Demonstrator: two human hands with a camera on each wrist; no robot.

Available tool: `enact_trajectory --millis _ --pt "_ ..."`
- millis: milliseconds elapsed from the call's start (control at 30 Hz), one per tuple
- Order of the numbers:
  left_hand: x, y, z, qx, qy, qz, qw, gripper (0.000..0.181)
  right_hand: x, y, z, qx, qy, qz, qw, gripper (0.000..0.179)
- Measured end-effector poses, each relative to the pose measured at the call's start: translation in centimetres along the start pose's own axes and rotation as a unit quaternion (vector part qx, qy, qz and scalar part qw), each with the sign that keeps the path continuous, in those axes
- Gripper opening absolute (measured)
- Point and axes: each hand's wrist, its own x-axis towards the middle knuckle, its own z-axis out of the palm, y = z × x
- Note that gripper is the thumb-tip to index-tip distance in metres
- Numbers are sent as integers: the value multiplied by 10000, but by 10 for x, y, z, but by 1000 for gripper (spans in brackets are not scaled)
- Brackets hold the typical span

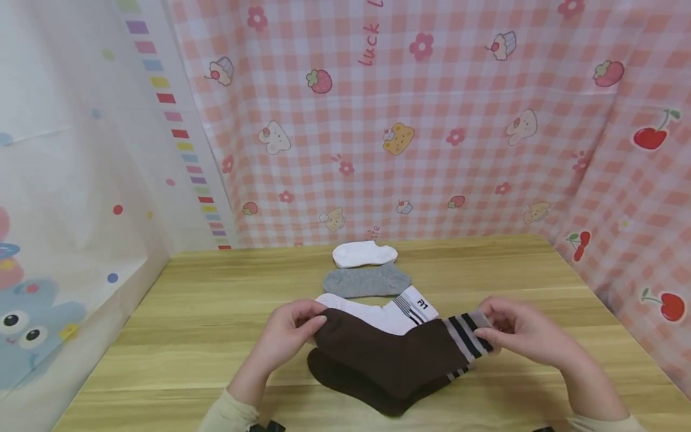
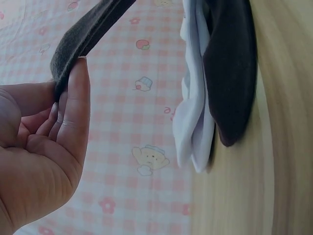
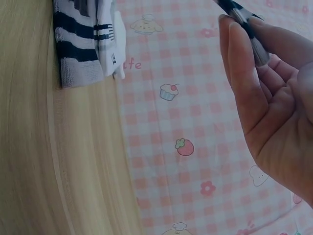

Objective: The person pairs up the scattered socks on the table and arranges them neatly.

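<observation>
Between my two hands a dark brown sock [image 1: 378, 354] with a striped cuff is stretched above the table. The left hand [image 1: 291, 330] pinches its toe end between thumb and fingers, as the left wrist view also shows. At the other end, my right hand [image 1: 518, 330] pinches the grey and black striped cuff. Below hangs no gap that I can measure, but a second dark brown sock [image 2: 230, 73] lies on the table, partly hidden under the held one in the head view. Just behind them is a white sock [image 1: 372, 314] with black stripes and lettering on its cuff.
Farther back on the wooden table [image 1: 227, 306] lie a grey ankle sock [image 1: 367, 282] and a white low-cut sock [image 1: 361, 254], in a column. A pink checked cloth [image 1: 459, 174] hangs behind the table, and a pale printed cloth [image 1: 70, 180] hangs at the left.
</observation>
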Motion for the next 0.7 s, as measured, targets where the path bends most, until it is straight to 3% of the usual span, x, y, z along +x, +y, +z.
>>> enact_trajectory --millis 233,433,700 --pt "-5 0 -3 -22 -405 -79 9991 12 2 3 6 117 -418 -55 9990 20" --pt "-7 0 -7 278 -883 -7 9957 9 5 6 12 417 -775 43 9961 15" --pt "-11 -2 -12 464 -1127 27 9925 5 8 11 18 634 -996 232 9927 11"
